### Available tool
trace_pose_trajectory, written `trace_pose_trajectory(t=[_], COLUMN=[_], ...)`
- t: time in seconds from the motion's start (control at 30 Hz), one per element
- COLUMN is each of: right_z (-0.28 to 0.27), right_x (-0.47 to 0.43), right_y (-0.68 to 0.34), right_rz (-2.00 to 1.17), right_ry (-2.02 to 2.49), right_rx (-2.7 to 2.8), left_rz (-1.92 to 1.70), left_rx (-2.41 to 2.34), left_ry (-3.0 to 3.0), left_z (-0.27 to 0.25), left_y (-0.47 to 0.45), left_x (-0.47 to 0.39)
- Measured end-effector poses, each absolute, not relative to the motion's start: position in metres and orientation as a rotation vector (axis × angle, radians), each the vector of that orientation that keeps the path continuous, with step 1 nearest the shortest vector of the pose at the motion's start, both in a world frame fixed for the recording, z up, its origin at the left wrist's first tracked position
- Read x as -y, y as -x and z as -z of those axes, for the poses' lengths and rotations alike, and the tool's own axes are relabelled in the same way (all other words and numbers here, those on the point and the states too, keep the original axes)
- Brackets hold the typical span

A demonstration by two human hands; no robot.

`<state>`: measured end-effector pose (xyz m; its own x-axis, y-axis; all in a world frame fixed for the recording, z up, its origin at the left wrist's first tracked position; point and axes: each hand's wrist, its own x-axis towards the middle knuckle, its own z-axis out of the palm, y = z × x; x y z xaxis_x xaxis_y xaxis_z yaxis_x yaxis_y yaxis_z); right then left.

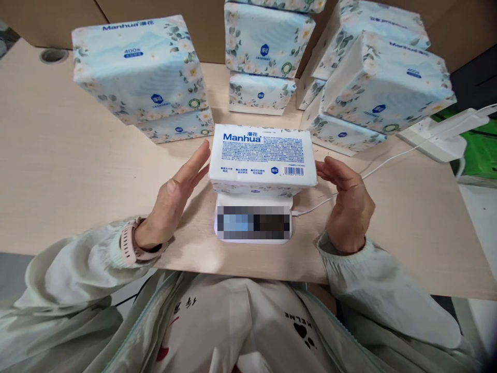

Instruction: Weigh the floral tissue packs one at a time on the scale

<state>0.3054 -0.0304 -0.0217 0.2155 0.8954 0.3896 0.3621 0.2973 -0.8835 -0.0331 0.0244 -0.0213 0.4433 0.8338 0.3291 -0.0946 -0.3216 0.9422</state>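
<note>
A tissue pack (264, 155) with blue "Manhua" print and a barcode lies on a small white device (289, 199) that looks like a digital scale. Its display is pixelated. On the pack's left side is my left hand (173, 199), fingers stretched out and the palm turned towards the pack. My right hand (348, 204) stands at the right side, fingers extended and slightly bent. Both hands are open, with fingertips very close to the pack's sides; I cannot tell whether they touch it. A white cable (322, 204) plugs into the device's right side.
Stacked tissue packs stand at the left (135, 67), the back middle (267, 41) and the right (388, 83) of the wooden table (97, 171). A power strip (446, 134) lies at the right edge. A cable hole (54, 55) is at the back left, before brown cardboard (155, 8).
</note>
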Motion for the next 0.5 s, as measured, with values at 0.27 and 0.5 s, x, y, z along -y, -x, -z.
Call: trace_pose_trajectory(t=[0.27, 0.5], right_z=[-0.015, -0.065], right_x=[0.022, -0.009], right_y=[-0.285, -0.242], right_rz=[-0.842, -1.046], right_ry=[1.133, 1.085], right_rx=[1.874, 2.136], left_rz=[-1.114, -1.526], left_rx=[-0.714, -1.113], left_ry=[-1.525, -1.473], left_z=[0.005, 0.001], left_y=[0.019, 0.048], left_x=[-0.01, 0.022])
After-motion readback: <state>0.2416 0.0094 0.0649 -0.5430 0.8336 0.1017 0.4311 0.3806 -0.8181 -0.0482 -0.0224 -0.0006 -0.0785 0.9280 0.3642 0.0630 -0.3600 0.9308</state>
